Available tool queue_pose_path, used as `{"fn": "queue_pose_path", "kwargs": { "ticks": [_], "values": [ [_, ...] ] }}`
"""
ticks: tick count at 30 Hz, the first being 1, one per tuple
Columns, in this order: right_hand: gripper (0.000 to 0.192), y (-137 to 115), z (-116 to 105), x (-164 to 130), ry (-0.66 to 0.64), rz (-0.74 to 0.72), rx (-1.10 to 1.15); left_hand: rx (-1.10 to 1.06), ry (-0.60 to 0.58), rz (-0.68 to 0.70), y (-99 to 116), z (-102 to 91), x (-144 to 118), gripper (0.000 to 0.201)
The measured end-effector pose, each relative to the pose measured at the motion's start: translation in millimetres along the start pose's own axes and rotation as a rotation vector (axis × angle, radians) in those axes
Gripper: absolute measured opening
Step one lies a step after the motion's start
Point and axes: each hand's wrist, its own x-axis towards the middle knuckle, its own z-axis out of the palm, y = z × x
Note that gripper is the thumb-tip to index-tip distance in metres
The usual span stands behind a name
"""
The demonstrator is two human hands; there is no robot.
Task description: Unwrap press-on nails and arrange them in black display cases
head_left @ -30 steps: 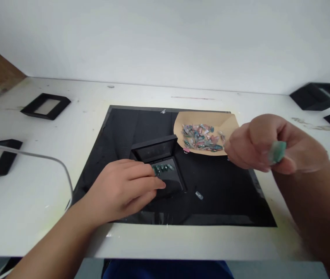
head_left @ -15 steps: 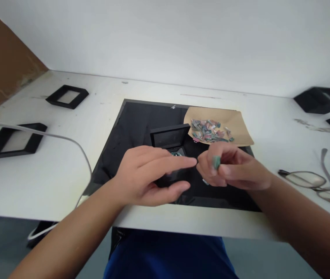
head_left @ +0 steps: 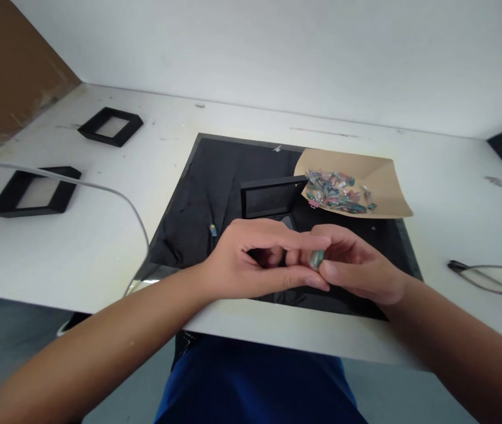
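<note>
Green stone (head_left: 317, 258) half hidden between both hands' fingers (head_left: 304, 241).

Open box's base (head_left: 287, 221) behind hands (head_left: 251, 259)

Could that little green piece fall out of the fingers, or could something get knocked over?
Maybe. The green piece is tiny and pinched only between fingertips of the left hand and the right hand, so it might slip onto the black mat. The open black box sits right behind the hands and could get bumped. The brown paper holding loose pieces could be nudged, scattering them.
</note>
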Motion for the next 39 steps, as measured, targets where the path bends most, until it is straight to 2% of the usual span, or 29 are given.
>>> {"fn": "queue_pose_path", "kwargs": {
  "ticks": [4,8,15,22,30,34,39],
  "values": [
    [0.008,-0.6,0.1,-2.2,-0.054,0.028,0.047,-0.065,-0.055,-0.143,5.1,-1.3,-0.1,0.03],
    [0.012,-0.8,-0.7,-0.8,-0.052,0.026,0.064,-0.078,-0.035,-0.189,9.9,-0.4,1.2,0.03],
    [0.007,-4.6,-4.6,0.0,0.019,0.053,0.022,-0.082,0.003,-0.038,10.6,1.6,5.5,0.018],
    [0.005,-9.5,-2.8,-3.3,0.053,0.07,-0.025,0.002,0.038,-0.022,7.9,1.9,2.6,0.023],
    [0.008,-7.6,4.9,-4.6,0.047,0.129,0.07,0.019,0.054,-0.073,11.4,2.4,1.2,0.028],
    [0.013,-8.1,5.5,-4.1,0.11,0.093,-0.025,0.047,0.066,-0.071,12.0,1.4,2.9,0.026],
    [0.017,-13.5,9.2,-1.5,0.306,0.046,-0.217,0.053,0.078,-0.046,16.0,-3.3,5.9,0.026]
  ]
}}
